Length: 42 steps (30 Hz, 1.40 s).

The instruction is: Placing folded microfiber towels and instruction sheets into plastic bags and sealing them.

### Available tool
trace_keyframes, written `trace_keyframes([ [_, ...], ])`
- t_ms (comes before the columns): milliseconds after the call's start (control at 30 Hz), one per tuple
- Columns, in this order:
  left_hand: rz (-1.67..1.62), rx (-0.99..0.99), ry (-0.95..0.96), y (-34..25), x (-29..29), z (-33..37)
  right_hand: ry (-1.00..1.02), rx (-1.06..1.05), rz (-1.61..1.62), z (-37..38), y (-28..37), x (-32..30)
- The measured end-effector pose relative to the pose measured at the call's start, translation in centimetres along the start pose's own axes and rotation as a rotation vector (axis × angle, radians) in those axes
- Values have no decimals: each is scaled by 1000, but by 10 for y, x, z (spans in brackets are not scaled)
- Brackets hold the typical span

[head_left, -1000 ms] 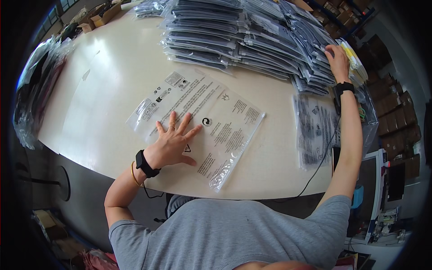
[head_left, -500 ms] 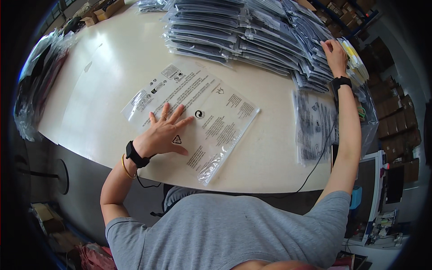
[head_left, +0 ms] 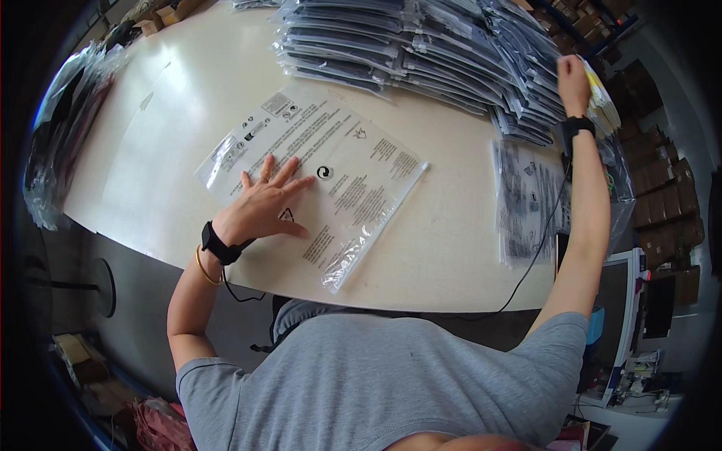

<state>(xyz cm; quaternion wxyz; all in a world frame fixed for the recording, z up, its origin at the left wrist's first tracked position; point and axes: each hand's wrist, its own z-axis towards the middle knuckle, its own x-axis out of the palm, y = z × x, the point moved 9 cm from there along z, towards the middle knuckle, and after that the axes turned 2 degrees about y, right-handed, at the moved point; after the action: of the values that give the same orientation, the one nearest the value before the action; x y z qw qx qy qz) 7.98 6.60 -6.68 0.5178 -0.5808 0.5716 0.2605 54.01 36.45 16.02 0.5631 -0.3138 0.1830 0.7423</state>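
Since the bag (head_left: 342, 161) looks light and slippery, pinch its four-o'clock zip edge (head_left: 377, 225); left grip (head_left: 259, 209) spread, right grip (head_left: 574, 84) unclear.

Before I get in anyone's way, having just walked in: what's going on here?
A person in a grey shirt has the left hand on a flat, clear printed bag, fingers spread, on the table. The right hand is curled beside the pile of bagged dark items; whether it holds anything isn't clear. More printed bags lie at the table's right side.
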Motion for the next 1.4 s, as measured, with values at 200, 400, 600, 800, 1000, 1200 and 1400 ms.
trace_keyframes([
  [200, 37, -16, -62, 2, 8, 8, -513, -26, 530, -38, 7, -109],
  [400, -18, 108, -124, -28, 0, 24, -491, -231, 749, -94, 81, -164],
  [600, -922, 495, -33, -81, -14, 33, -387, -95, 1005, -95, 106, -164],
  [800, -1927, 593, 609, -118, 16, 46, 209, 35, 1541, -104, 156, -79],
  [1000, -1947, 412, 618, -122, 26, 59, 314, -391, 1884, -131, 225, -109],
  [1200, -1659, 414, 571, -139, 41, 52, 197, -144, 1642, -121, 189, -96],
  [1400, -2084, 264, 927, -184, 61, 55, 91, -14, 1561, -108, 182, -83],
])
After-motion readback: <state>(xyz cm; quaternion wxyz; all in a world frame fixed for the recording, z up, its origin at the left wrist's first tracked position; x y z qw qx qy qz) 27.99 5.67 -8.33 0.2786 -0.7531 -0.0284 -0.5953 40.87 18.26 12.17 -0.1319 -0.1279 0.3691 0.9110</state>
